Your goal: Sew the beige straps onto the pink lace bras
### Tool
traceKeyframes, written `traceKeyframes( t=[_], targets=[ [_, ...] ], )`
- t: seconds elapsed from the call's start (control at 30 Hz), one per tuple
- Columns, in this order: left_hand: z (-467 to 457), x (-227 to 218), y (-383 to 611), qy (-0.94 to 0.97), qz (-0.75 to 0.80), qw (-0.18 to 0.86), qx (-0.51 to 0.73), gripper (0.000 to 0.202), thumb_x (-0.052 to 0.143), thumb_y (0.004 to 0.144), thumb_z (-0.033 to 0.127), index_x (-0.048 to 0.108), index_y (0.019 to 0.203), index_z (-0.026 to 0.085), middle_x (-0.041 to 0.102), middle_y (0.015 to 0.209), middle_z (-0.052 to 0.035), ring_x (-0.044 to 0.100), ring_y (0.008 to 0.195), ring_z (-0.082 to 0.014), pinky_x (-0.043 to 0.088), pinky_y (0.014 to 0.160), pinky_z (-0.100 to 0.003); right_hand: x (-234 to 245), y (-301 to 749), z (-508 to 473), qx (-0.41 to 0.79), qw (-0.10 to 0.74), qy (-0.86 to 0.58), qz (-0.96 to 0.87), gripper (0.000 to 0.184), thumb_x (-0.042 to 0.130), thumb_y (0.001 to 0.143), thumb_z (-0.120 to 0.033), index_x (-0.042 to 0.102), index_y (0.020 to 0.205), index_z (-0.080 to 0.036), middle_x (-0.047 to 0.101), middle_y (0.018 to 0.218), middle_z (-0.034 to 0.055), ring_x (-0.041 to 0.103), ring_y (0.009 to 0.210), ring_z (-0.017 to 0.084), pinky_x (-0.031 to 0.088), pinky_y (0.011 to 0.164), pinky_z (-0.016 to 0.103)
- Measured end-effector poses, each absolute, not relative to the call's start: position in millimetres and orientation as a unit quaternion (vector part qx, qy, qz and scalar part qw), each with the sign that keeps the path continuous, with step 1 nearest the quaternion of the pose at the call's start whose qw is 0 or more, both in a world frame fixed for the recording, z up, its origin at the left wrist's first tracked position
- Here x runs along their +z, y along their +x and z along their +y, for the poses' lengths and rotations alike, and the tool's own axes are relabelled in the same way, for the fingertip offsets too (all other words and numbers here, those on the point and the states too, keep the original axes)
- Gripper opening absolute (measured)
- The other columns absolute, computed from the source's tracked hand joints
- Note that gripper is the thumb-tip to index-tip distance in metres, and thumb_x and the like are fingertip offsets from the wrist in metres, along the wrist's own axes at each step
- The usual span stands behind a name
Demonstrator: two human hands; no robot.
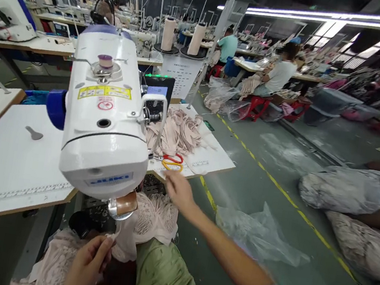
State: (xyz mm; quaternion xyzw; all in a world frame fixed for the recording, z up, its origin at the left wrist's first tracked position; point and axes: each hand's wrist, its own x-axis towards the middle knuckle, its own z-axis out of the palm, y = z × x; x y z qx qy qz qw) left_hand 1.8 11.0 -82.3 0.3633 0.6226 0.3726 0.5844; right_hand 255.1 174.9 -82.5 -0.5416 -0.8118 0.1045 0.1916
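A pale pink lace bra [150, 220] hangs below the head of a white sewing machine [110, 102], over my lap. My left hand [90, 258] is closed in a pinch at the bra's left edge, thumb against fingers. My right hand [180, 193] is at the table's front edge, slightly blurred, fingers stretched out and apart from the bra. Just beyond its fingertips lie scissors [173, 161] with red and yellow handles. Behind them is a heap of beige fabric strips [177, 131] on the white tabletop [215, 153].
A ruler marking [21, 193] and a small grey flat tool [33, 133] are on the table at left. Two thread cones [168, 34] stand behind the machine. More lace pieces [60, 256] hang at lower left. Plastic-wrapped bundles [350, 190] lie on the floor at right; seated people work beyond.
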Motion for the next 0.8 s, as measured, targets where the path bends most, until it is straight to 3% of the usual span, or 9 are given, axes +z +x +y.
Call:
traceKeyframes(
  t=[0.07,0.23,0.37,0.47,0.6,0.8],
  targets=[
    [10.5,-82.7,1.2,0.358,0.611,0.593,0.384,0.048,0.064,0.080,0.064,0.058,0.069,0.018,0.049,0.060,0.0051,0.040,0.052,-0.0088,0.031,0.049,-0.021,-72.2,274.1,225.1,0.083,0.166,-0.565,-0.804,0.044,0.042,0.091,-0.004,0.052,0.134,-0.006,0.060,0.128,0.0218,0.055,0.120,0.027,0.043,0.100,0.039],
    [11.1,-71.1,12.3,0.307,0.579,0.616,0.438,0.044,0.070,0.079,0.058,0.061,0.070,0.016,0.053,0.063,0.0038,0.041,0.054,-0.0073,0.032,0.052,-0.019,-64.8,285.2,278.8,0.108,0.089,-0.520,-0.843,0.033,0.058,0.086,-0.010,0.062,0.119,-0.010,0.068,0.105,0.0183,0.063,0.098,0.027,0.045,0.085,0.033],
    [11.5,-61.4,15.5,0.236,0.553,0.644,0.473,0.044,0.074,0.075,0.055,0.057,0.065,0.016,0.053,0.061,0.0033,0.040,0.052,-0.0058,0.031,0.050,-0.018,-61.7,292.9,230.5,0.131,0.066,-0.500,-0.853,0.026,0.054,0.091,-0.024,0.060,0.112,-0.011,0.068,0.099,0.0154,0.064,0.083,0.024,0.046,0.070,0.030],
    [10.5,-56.8,14.3,0.207,0.548,0.649,0.486,0.040,0.074,0.076,0.052,0.059,0.067,0.016,0.055,0.063,0.0023,0.043,0.054,-0.0060,0.034,0.052,-0.018,-48.7,300.4,160.7,0.188,0.084,-0.507,-0.837,0.028,0.050,0.092,-0.034,0.058,0.113,-0.016,0.068,0.085,0.0072,0.062,0.069,0.020,0.046,0.063,0.028],
    [10.8,-54.4,14.9,0.189,0.540,0.654,0.495,0.037,0.075,0.075,0.049,0.061,0.070,0.016,0.057,0.064,0.0020,0.045,0.054,-0.0054,0.037,0.053,-0.017,-25.9,289.6,75.5,0.319,0.086,-0.443,-0.833,0.036,0.061,0.078,-0.025,0.056,0.114,-0.022,0.068,0.102,0.0061,0.066,0.082,0.020,0.050,0.072,0.029],
    [11.0,-56.9,19.1,0.204,0.541,0.651,0.492,0.039,0.074,0.075,0.051,0.061,0.068,0.016,0.057,0.064,0.0022,0.045,0.054,-0.0054,0.037,0.053,-0.017,-28.0,254.3,49.0,0.327,0.116,-0.389,-0.854,0.040,0.064,0.076,-0.022,0.056,0.116,-0.019,0.066,0.110,0.0105,0.064,0.097,0.025,0.050,0.081,0.035]
  ],
)
